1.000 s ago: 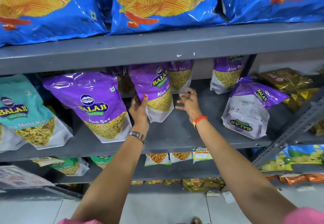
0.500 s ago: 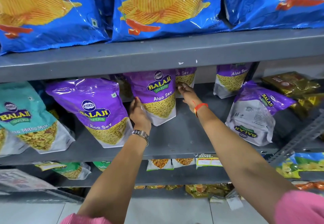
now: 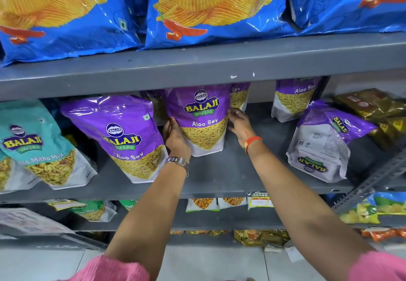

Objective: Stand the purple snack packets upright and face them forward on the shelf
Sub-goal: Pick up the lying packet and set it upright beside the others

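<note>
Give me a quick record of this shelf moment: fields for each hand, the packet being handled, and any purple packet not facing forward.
left hand: on left edge of centre packet
right hand: on right edge of centre packet
centre packet: purple Aloo Sev, upright, front forward
left packet: front forward, leaning
right packet: back showing, logo upside down
shelf: grey metal

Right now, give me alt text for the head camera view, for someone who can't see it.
Two hands, left hand and right hand, hold the sides of an upright purple Aloo Sev packet facing forward on a grey shelf. Another purple packet on the right leans with its back showing; blue chip bags fill the shelf above.
</note>
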Tool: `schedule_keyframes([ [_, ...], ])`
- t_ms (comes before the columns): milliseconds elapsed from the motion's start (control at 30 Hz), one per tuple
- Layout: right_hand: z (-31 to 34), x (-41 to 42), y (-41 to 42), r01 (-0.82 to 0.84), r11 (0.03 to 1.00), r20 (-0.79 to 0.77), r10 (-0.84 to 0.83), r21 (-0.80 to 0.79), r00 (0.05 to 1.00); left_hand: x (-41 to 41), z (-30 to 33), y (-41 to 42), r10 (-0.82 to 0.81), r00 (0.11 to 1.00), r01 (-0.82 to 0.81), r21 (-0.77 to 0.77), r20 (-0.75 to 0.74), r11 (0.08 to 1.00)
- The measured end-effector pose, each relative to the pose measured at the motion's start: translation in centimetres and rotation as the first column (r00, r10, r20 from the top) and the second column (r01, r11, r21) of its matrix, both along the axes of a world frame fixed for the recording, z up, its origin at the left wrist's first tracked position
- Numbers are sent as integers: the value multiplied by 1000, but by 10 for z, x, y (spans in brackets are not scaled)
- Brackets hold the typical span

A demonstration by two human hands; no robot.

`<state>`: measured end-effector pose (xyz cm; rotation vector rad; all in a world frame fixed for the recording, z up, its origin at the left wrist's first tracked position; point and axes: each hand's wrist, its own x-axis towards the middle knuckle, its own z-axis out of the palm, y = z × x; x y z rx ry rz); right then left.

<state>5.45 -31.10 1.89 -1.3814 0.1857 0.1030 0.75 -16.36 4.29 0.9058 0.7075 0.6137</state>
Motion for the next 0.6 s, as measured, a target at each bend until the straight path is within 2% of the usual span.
schedule_keyframes([
  [67,-2,-2,3,-20,999,-9,21,43,1000,-3,-2,3,-127,991,132,104,-52,986],
  [133,1,-4,3,-50,998,-10,51,36,999,-4,-8,6,-304,942,326,166,-144,931],
  [233,1,-6,0,-64,997,23,65,-38,998,-6,-5,9,-263,945,299,187,-194,936],
  [300,-2,-10,-1,-52,997,46,55,-58,997,-8,-3,6,-224,959,258,216,-171,942],
  [400,-6,-19,-2,-34,998,69,37,-46,997,-19,-7,-2,-205,971,228,213,-122,950],
  [600,-17,-43,-1,25,1000,118,-24,-7,993,-43,-11,-1,-218,962,246,178,-162,953],
])
